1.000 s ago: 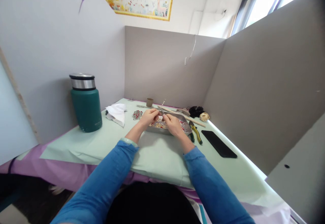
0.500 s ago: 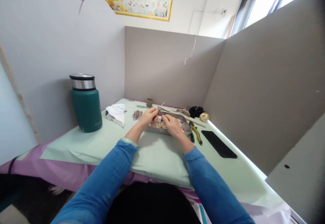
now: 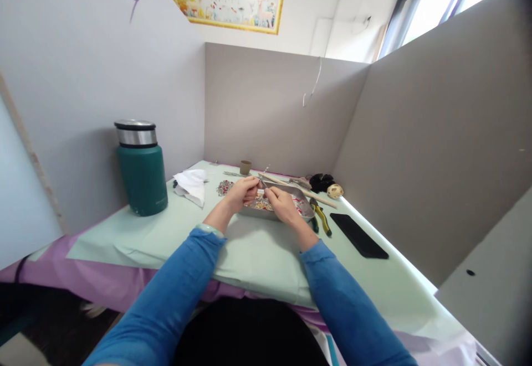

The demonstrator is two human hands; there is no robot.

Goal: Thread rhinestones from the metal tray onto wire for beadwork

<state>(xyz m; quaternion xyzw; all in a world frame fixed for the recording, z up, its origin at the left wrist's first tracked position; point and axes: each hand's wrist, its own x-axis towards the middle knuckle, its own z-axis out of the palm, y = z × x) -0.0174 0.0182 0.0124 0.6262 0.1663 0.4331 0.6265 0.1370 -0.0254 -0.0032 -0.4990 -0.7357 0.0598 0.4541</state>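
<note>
Over a metal tray (image 3: 272, 215) my two hands are close together. My left hand (image 3: 244, 193) is closed in a pinch on a thin beaded strand (image 3: 266, 170), whose pale end sticks up past the fingertips. My right hand (image 3: 282, 204) is closed on a slim dark metal tool (image 3: 262, 183) that points at the left fingertips; its exact kind is too small to make out. Small gold and red beads (image 3: 262, 202) lie in the tray below. A pile of red and silvery beads (image 3: 225, 188) sits on the table left of my left hand.
Yellow-handled pliers (image 3: 323, 221) and a black phone-like slab (image 3: 358, 236) lie right of the tray. Behind it are a wooden stick (image 3: 318, 197) and a small brown cup (image 3: 245, 167). A white cloth (image 3: 191, 186) and a green flask (image 3: 142, 180) stand left. Grey partitions (image 3: 274, 106) enclose the table.
The beaded strand's end shows slightly more clearly above the fingertips. My left fingers have curled a little; both hands otherwise keep their place over the tray.
</note>
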